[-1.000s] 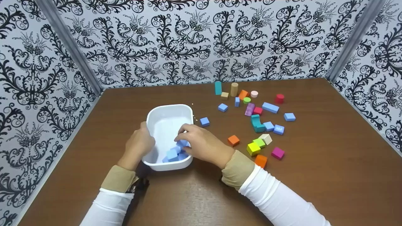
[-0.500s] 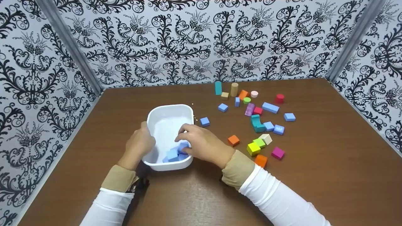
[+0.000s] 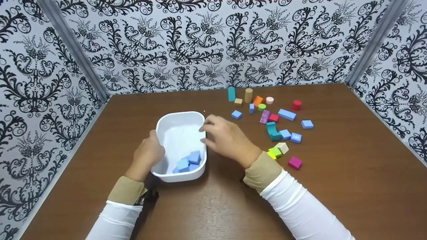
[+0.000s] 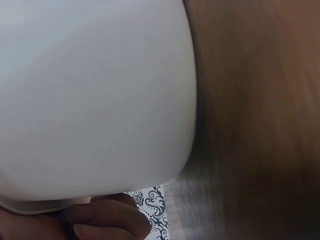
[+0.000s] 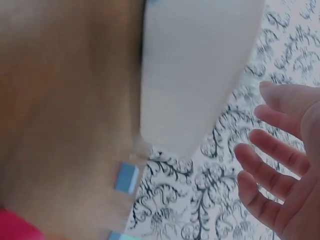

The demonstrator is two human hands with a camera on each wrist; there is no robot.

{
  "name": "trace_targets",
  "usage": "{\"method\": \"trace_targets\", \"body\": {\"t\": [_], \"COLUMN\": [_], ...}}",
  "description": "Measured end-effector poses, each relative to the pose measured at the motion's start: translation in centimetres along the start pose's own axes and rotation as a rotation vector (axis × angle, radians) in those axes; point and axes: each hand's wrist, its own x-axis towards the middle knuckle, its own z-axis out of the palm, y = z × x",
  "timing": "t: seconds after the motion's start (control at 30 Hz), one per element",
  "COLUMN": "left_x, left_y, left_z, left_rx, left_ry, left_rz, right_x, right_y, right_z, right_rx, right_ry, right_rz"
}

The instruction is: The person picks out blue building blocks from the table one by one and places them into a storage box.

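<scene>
A white plastic tub (image 3: pixel 181 136) stands on the table, with several blue blocks (image 3: pixel 183 164) piled in its near right part. My left hand (image 3: pixel 149 151) grips the tub's left rim; in the left wrist view its curled fingers (image 4: pixel 107 217) show at the rim below the tub's wall. Over the tub's right edge hovers my right hand (image 3: pixel 227 138), with nothing between its loosely bent fingers. The right wrist view shows that hand (image 5: pixel 285 155) apart from the tub's side (image 5: pixel 190 75). It hides part of the table behind it in the head view.
Scattered blocks lie right of the tub: a teal curved block (image 3: pixel 273 131), a long blue block (image 3: pixel 287 114), a magenta cube (image 3: pixel 295 163), a red cylinder (image 3: pixel 296 105) and others. At the back stands a wooden cylinder (image 3: pixel 248 95). Patterned walls (image 3: pixel 206 43) enclose the table (image 3: pixel 213 206).
My right hand has let go of a blue block, which rests on the pile in the tub. It has risen and moved right and away, over the rim. The left hand keeps still.
</scene>
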Motion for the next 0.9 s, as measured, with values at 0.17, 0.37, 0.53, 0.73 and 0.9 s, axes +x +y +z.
{"method": "trace_targets", "body": {"t": [0.17,0.37,0.53,0.73,0.9], "left_x": [-0.2,-0.2,-0.1,-0.1,-0.1], "left_y": [0.0,0.1,0.1,0.1,0.1], "left_z": [-0.1,-0.1,0.0,-0.2,-0.2], "left_rx": [-0.009,-0.014,-0.015,-0.023,-0.015], "left_ry": [-0.011,-0.012,-0.011,-0.009,-0.01], "left_rz": [-0.011,-0.012,-0.013,-0.009,-0.013], "right_x": [-0.2,-1.5,-3.5,-6.6,-8.8], "right_y": [2.3,6.8,10.6,13.5,15.6], "right_z": [-1.8,-4.3,-6.4,-9.2,-10.9], "right_rx": [0.014,-0.022,-0.049,-0.077,-0.088], "right_ry": [0.021,-0.001,-0.081,-0.138,-0.224], "right_rz": [0.108,0.322,0.511,0.657,0.744]}}
